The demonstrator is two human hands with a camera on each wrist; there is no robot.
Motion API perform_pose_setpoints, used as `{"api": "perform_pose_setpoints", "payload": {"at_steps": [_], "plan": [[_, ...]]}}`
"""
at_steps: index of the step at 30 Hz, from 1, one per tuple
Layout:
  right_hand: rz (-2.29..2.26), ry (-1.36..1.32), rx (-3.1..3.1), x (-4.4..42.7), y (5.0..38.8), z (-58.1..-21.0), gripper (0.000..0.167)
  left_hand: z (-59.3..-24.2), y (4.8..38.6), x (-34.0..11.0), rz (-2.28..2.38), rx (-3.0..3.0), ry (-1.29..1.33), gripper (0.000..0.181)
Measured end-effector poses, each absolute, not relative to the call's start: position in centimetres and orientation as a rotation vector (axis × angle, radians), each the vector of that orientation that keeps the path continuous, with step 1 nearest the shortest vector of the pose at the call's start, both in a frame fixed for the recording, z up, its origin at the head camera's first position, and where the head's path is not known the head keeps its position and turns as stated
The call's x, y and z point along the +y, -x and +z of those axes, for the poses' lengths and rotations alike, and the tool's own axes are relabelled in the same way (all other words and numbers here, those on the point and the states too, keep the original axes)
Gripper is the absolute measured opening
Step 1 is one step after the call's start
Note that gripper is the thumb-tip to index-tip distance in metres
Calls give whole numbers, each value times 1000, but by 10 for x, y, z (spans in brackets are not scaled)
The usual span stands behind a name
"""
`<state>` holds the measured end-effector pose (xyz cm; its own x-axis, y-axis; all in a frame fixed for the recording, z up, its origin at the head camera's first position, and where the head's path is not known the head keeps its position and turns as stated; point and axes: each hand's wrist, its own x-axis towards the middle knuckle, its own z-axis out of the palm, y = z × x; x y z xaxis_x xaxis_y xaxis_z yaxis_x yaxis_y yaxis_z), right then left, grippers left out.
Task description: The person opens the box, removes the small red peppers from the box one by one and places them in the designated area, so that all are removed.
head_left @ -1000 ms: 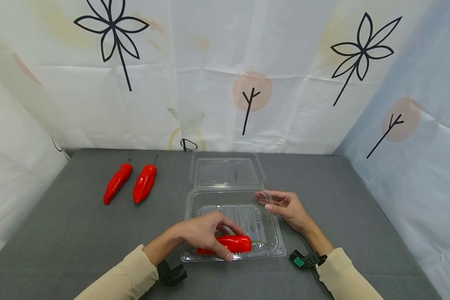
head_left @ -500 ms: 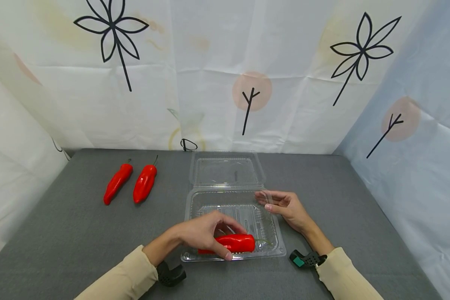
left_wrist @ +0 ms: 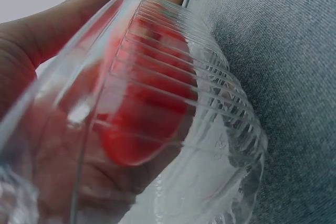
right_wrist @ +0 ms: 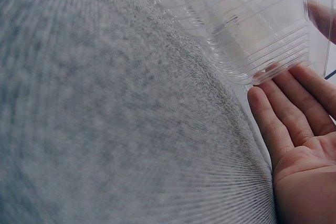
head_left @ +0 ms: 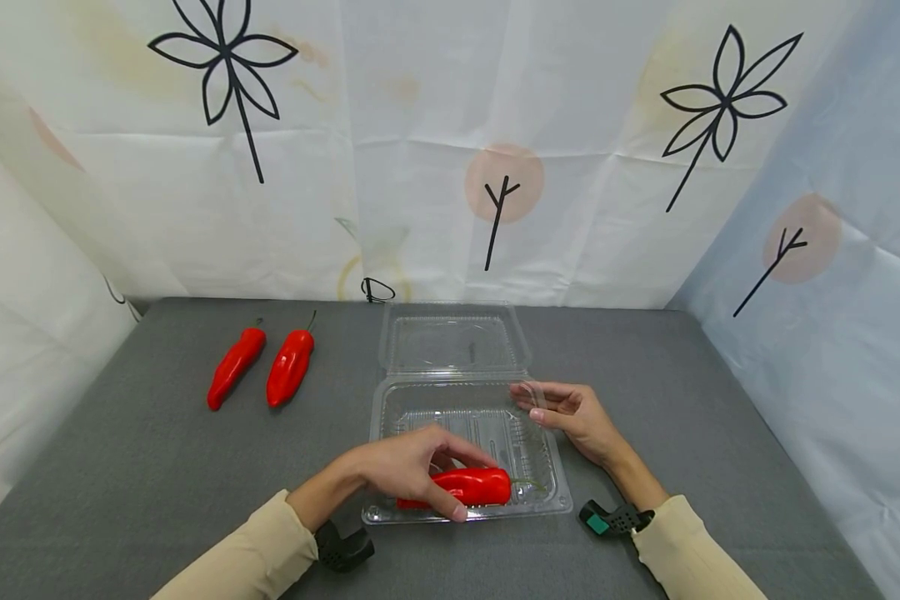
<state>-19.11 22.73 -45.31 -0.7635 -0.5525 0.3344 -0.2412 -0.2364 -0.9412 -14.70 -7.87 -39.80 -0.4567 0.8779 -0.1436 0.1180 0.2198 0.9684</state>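
In the head view my left hand [head_left: 412, 462] reaches over the near wall of a clear plastic clamshell box [head_left: 487, 433], thumb in front and fingers behind. It holds a long red pepper [head_left: 487, 486] lying crosswise at the near side, its green stem pointing right. Through the plastic in the left wrist view, the red pepper [left_wrist: 152, 93] shows against the fingers. My right hand [head_left: 577, 417] rests at the box's right wall. Its fingers [right_wrist: 278, 108] lie extended against the outside of the clear plastic in the right wrist view, while the thumb stays near the rim.
Two more red peppers, one [head_left: 236, 367] and another [head_left: 290, 367], lie at the back left of the grey cloth-covered table [head_left: 157, 467]. The box's lid [head_left: 453, 337] is folded back toward the patterned curtain [head_left: 412, 150]. Each wrist wears a black band [head_left: 615, 518].
The red pepper in my left hand has shifted slightly right inside the box, its stem now nearer the right wall. My right hand and the other peppers stay put.
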Motion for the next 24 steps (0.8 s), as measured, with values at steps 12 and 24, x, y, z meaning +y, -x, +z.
{"api": "perform_pose_setpoints", "payload": {"at_steps": [12, 24], "plan": [[-2086, 873, 1830, 229, 190, -453, 43, -397, 145, -80, 1342, 1797, -1002, 53], [-2105, 885, 1802, 227, 191, -453, 43, -390, 145, -94, 1503, 1845, -949, 51]]}}
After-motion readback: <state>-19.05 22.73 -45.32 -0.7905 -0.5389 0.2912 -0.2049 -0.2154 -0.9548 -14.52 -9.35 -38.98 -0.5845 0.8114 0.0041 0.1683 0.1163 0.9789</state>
